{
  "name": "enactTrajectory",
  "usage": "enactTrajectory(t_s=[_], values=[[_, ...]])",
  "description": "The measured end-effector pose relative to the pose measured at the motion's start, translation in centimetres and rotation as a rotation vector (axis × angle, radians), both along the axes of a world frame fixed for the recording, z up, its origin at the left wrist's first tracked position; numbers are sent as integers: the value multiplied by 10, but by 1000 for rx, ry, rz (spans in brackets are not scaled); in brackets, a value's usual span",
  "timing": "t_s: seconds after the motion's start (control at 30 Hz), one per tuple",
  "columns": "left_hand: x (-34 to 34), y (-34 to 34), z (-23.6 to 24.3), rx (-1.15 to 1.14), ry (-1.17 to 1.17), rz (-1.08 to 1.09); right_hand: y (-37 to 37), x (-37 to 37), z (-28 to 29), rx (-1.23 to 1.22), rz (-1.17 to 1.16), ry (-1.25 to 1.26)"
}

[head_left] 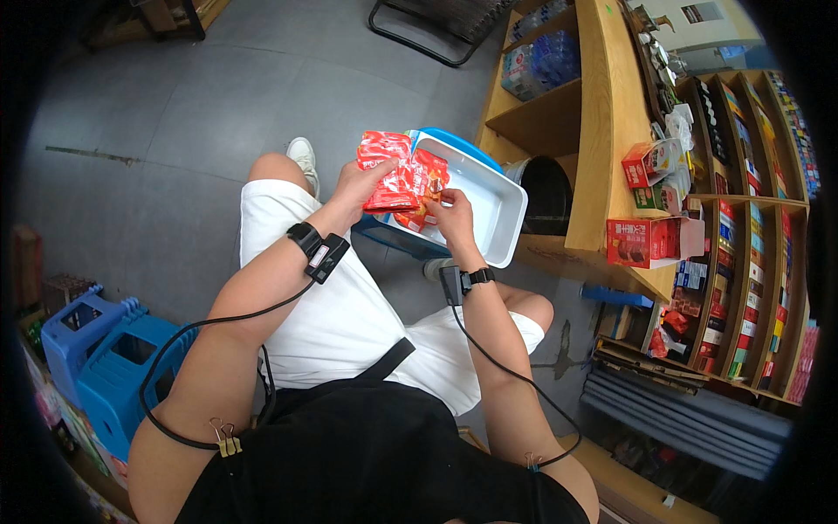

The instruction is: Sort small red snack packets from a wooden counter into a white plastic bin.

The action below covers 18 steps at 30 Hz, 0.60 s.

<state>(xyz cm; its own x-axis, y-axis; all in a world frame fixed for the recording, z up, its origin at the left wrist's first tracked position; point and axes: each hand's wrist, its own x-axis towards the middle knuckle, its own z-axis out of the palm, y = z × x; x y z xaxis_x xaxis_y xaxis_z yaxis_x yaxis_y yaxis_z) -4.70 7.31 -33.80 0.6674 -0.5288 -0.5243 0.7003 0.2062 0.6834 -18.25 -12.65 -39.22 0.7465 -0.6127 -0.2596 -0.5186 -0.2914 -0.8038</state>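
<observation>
My left hand [356, 186] is closed on a stack of red snack packets [388, 179], thumb on top. It holds them above the left end of a blue-and-white plastic box [499, 210]. My right hand [454, 217] has its fingertips pinched at the edge of another red packet [430, 166] with an orange-brown picture, just right of the stack. The box stands between my knees, and its white inside shows on the right. What lies under the packets is hidden.
A wooden counter [602, 113] at the right has shelves with bottle packs [541, 65] and a dark bucket [548, 194]. Red cartons [642, 243] sit on its top. Blue plastic stools [131, 367] are at lower left, a folding chair [436, 26] ahead.
</observation>
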Motion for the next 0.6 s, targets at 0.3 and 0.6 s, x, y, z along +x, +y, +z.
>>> enactTrajectory(t_s=[0.3, 0.6], values=[[-1, -1, -6, 25, -5, -11, 9, -7, 16, -446, 62, 128], [-2, -1, -7, 29, -1, -12, 6, -18, 26, 174, 23, 104]])
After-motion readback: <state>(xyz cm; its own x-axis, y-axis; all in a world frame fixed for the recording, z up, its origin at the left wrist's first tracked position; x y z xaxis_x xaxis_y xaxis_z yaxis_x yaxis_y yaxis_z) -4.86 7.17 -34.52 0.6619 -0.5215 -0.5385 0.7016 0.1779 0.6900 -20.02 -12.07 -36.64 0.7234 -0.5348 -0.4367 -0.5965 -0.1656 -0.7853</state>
